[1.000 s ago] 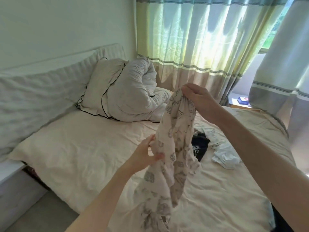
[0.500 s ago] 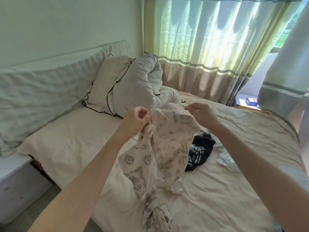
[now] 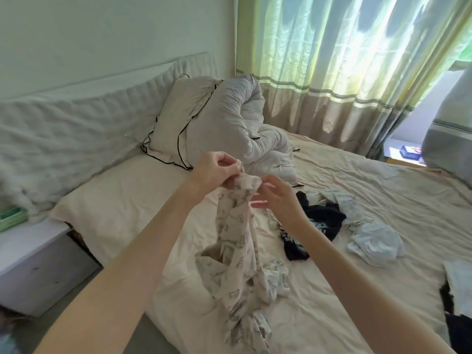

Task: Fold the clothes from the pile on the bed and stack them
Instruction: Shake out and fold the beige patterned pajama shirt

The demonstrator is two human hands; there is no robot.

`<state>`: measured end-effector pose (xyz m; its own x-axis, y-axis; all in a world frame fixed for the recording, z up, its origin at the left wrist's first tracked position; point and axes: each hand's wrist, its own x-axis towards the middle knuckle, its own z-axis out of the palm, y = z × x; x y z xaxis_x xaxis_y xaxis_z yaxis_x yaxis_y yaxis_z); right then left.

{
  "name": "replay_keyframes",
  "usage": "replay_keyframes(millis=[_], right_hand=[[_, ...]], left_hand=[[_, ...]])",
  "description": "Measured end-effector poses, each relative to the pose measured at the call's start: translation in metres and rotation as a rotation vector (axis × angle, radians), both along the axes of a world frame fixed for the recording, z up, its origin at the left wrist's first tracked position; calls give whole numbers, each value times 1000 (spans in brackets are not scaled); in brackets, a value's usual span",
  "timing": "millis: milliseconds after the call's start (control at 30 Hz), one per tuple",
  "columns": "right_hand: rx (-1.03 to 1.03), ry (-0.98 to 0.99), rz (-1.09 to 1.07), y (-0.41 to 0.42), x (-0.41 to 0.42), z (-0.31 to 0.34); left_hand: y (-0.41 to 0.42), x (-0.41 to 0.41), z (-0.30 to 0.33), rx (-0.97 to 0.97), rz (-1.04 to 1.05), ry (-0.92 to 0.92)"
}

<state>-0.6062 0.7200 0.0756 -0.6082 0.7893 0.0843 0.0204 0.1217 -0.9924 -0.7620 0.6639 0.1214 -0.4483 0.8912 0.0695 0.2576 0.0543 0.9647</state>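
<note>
Hands (image 3: 217, 172) (image 3: 277, 198) both pinching printed garment (image 3: 237, 241) above bed (image 3: 122, 200), black shirt (image 3: 319, 221) beside.

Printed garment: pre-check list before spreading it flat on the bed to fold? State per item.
1. Left hand grips the top edge of the printed garment: ok.
2. Right hand grips the same edge: cannot tell; fingers touch it, half open.
3. Garment untangled: not ok, hangs bunched and twisted.
4. Lower end off the bed: not ok, it trails on the sheet.
5. Bare sheet left of the garment for laying out: ok.
6. Black garment and pale blue garment apart from it: ok.
</note>
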Motion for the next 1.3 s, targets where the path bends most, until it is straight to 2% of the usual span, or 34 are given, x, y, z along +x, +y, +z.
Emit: replay_keyframes(millis=[67,200,333,467,600,667,733,800,867,900,967,1100,1133,1233,1300], right_hand=[[-162,35,0,5,-2,8],[-190,-6,-49,15,-8,21],[-209,-16,-28,23,-11,31],[-229,-48,-57,35,-6,37],[-215,-126,-152,50,-2,38],[-256,-161,-196,58,0,34],[-369,-166,-162,60,1,31],[-474,-161,-92,57,-2,33],[-567,-79,-89,51,-11,41],[-621,-3,-113,48,-17,45],[-685,127,-175,42,-32,51],[-637,178,-136,24,-59,59],[-636,200,-111,21,-63,61],[-609,245,-82,19,-68,70],[-582,242,-94,22,-66,73]], left_hand=[[-6,-1,-14,25,-53,-45],[-24,9,-60,-19,-201,135],[-17,13,-71,35,-68,117],[-14,7,-63,51,-59,114],[-15,-3,-52,5,64,-80],[-16,-13,-49,-14,71,-88],[-18,-21,-47,-53,-5,69],[-22,-21,-52,-94,-13,300],[-28,-6,-64,-10,130,461],[-33,8,-74,44,202,474],[-43,42,-95,34,231,379],[-31,74,-112,-66,230,85],[-25,72,-110,-57,276,78],[-13,55,-99,3,422,207],[-13,40,-95,13,443,235]])
